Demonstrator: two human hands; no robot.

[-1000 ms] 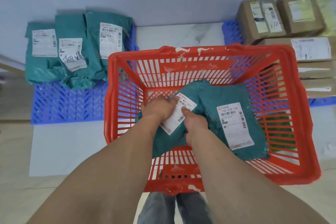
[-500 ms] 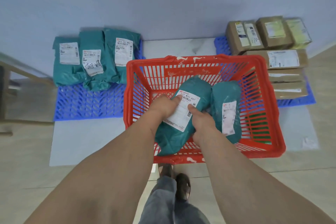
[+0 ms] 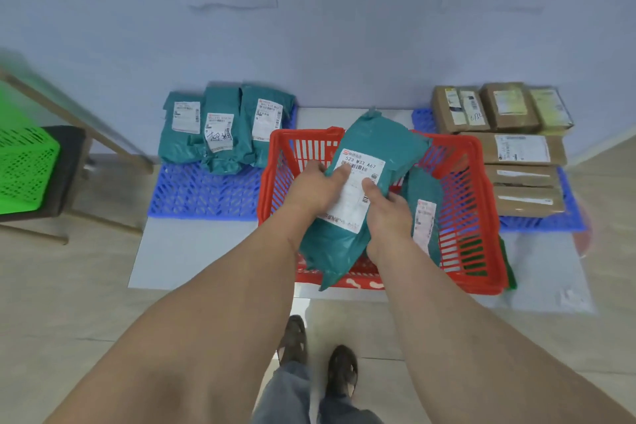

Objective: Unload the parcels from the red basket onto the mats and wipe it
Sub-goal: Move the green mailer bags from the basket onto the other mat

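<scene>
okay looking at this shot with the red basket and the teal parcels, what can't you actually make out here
Head view only:
- Floor of the red basket: mostly hidden by the held teal parcel and both forearms.
- Second teal parcel in the basket: partly covered by the right hand; label print too small.
- Left hand fingers: tucked behind the held parcel.
- Green crate: blurred, cut by the left edge.

The basket (image 3: pixel 481 217) and mats (image 3: pixel 203 193) are slotted plastic with a slight gloss, the teal parcel (image 3: pixel 375 148) is smooth, creased plastic film with a matt paper label (image 3: pixel 354 193), and the boxes (image 3: pixel 526 148) are matt brown cardboard
</scene>
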